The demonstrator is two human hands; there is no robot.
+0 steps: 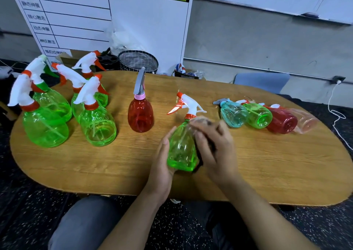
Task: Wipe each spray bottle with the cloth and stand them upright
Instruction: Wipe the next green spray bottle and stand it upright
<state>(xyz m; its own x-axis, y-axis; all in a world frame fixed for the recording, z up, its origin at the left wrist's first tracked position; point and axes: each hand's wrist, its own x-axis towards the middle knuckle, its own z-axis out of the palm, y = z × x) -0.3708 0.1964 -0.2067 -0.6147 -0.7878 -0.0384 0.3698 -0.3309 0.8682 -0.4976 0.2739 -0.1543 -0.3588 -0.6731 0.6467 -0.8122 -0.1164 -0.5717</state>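
Left hand [162,159] gripping green bottle [181,150] at table [267,173] centre; right hand [214,144] pressing blurred cloth [202,120] against it. Four bottles [261,115] lying at two o'clock.

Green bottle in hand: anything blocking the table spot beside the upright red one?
Nothing visible. The table is bare between the upright red bottle and the green bottle the left hand holds.

Both forearms bare, no sleeves, no watch or rings seen. Left hand [162,165] & right hand [215,150] ungloved. Grey trousers [84,225] on the left leg, darker on the right.
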